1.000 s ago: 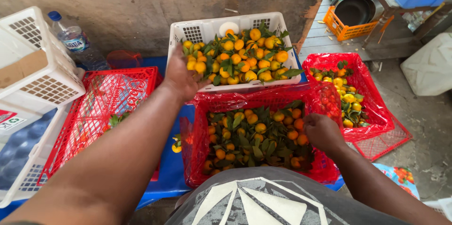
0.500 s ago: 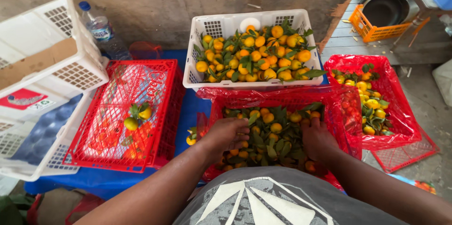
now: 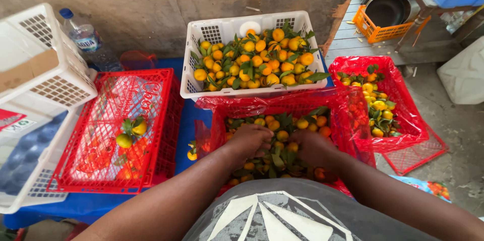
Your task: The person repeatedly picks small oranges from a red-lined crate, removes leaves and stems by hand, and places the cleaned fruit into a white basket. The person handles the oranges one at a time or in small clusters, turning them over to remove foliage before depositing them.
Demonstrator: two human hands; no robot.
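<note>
Landmark: the red plastic crate lined with a red plastic bag (image 3: 282, 107), right in front of the person; every place below is told from it.
Fruit inside: small orange fruits with green leaves (image 3: 282, 130) fill this crate.
Left hand: the left hand (image 3: 250, 139) is down in this crate, on top of the fruit pile.
Left grip: the fingers are curled down onto the fruits and leaves; I cannot tell if they are closed on one fruit.
Right hand: the right hand (image 3: 311, 146) is in the same crate, just beside the left hand and touching the fruits.
Right grip: the fingers are bent into the pile and partly hidden, so I cannot tell if they hold anything.
Behind it: a white plastic basket heaped with orange fruits and leaves (image 3: 252, 59), touching the back edge of the crate.
To its left: a red plastic crate that is nearly bare (image 3: 121, 130), with a few yellow-green fruits with leaves (image 3: 132, 132) in it.
Far left of it: white plastic baskets stacked at a tilt (image 3: 45, 64), with a clear plastic water bottle (image 3: 83, 37) behind them.
To its right: a smaller red-bagged crate of yellow and orange fruits (image 3: 378, 102).
Under it: a blue cover on the tabletop (image 3: 194, 122).
</note>
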